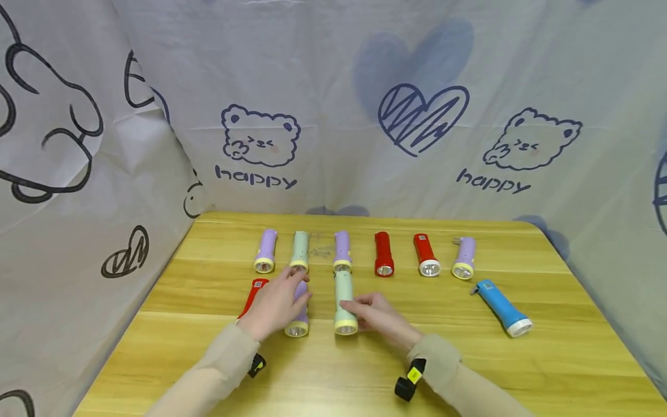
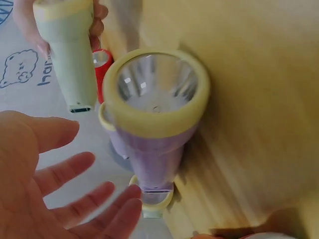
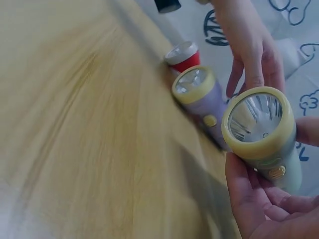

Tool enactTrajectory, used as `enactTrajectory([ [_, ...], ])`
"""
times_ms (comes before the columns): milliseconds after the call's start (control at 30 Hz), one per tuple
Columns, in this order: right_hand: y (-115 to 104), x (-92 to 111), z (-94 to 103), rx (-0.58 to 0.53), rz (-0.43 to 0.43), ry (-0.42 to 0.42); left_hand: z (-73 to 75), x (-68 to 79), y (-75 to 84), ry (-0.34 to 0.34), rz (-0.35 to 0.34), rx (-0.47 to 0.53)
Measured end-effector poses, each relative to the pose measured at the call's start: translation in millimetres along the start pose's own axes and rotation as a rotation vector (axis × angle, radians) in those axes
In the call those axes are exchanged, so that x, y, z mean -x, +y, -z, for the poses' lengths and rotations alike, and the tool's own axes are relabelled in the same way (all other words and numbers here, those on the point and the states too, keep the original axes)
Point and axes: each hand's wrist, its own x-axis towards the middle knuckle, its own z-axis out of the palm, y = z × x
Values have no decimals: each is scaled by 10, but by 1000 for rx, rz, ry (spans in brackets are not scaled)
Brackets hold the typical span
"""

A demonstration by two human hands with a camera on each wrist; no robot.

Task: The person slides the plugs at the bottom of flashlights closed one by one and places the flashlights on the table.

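A pale green flashlight (image 1: 343, 292) with a yellow head is held by my right hand (image 1: 379, 315). In the right wrist view the thumb and fingers grip its body (image 3: 289, 177) below the lens, and its shadow falls on the table. My left hand (image 1: 276, 301) is over a purple flashlight (image 1: 297, 328), hiding part of it. The left wrist view shows that hand's fingers loosely spread, fingertips near the purple flashlight's tail (image 2: 157, 172). Just left of this hand lies a red flashlight (image 1: 253, 295), partly covered by the hand.
Along the back of the wooden table (image 1: 417, 370) lie purple (image 1: 267, 244), green (image 1: 300, 244), purple (image 1: 341, 244), red (image 1: 383, 250), red-and-white (image 1: 424, 248) and purple (image 1: 466, 250) flashlights. A blue flashlight (image 1: 501, 304) lies at the right. Printed cloth (image 1: 333, 116) hangs behind.
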Motion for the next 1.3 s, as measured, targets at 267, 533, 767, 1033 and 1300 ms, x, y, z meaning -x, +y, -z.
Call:
enactTrajectory([
  [267,25,-99,-87,147,-5,90,-78,61,-33,-47,20,-36],
  [533,7,-118,-116,347,11,157,-101,88,-55,-48,-21,-41],
  [767,-7,-137,-105,445,45,138,-101,98,-67,-53,-21,-32],
  [1033,-14,-131,-66,471,37,118,-84,112,-57,-59,-58,-38],
  [1300,-9,-132,-68,524,36,142,-107,113,-64,-51,-71,-36],
])
